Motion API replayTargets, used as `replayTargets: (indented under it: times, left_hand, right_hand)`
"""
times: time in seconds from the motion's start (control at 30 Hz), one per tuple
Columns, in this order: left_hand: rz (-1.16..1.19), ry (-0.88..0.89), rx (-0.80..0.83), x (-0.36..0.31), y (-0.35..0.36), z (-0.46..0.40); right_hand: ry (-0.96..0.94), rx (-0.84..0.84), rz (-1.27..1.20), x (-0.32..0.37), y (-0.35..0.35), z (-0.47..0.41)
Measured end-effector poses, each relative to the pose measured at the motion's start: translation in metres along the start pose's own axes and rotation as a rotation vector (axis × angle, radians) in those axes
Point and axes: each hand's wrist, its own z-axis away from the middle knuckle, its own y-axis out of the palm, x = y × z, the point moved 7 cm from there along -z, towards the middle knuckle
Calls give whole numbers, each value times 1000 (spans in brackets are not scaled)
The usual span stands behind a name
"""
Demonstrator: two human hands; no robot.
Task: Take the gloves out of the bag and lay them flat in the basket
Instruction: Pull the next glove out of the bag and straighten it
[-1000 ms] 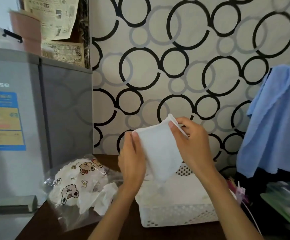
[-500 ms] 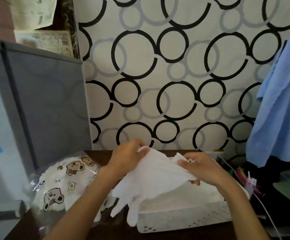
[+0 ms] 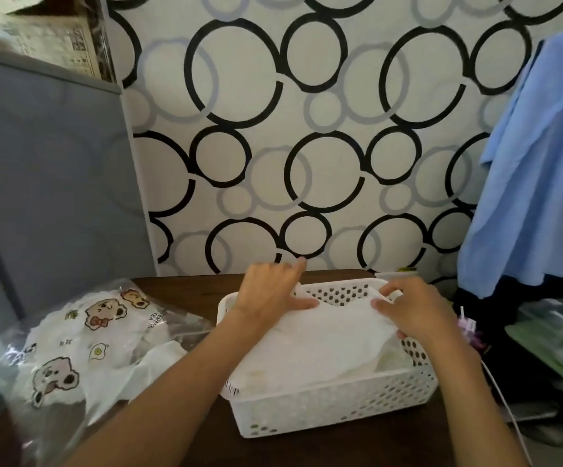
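i have both hands down in the basket with a white glove spread between them. my left hand rests near the far left corner, fingers mostly straight and lying on the cloth, thumb out along its edge. my right hand is at the far right side, fingers curled and pinching the glove's edge. the hands are apart, one at each end of the glove.

the glove sits on top of other white cloth already in the basket, and it looks rumpled toward the near side. to do this well i'd keep the left palm as an anchor, draw the right edge outward until the creases go, then let go low rather than drop it. the bag lies to the left on the table, more white cloth showing at its mouth.
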Motion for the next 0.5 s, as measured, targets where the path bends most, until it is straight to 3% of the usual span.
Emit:
replayTargets:
  times: [0.13,0.2,0.27,0.37,0.43,0.5]
  left_hand:
    - [161,-57,-249,19,-25,7]
    - [273,-63,-246,26,-31,14]
    - [435,-41,-61,24,-23,26]
    - [509,80,385,1,6,58]
    - [401,137,532,-4,23,71]
    - [307,131,557,3,32,69]
  right_hand:
    - [-6,-36,-12,1,-3,0]
    - [10,-44,24,0,-6,0]
    - [-6,-72,63,4,-14,3]
    - [-148,-48,56,23,-17,6]
    - [-183,245,-2,34,10,14]
    - [-136,515,188,29,43,21]
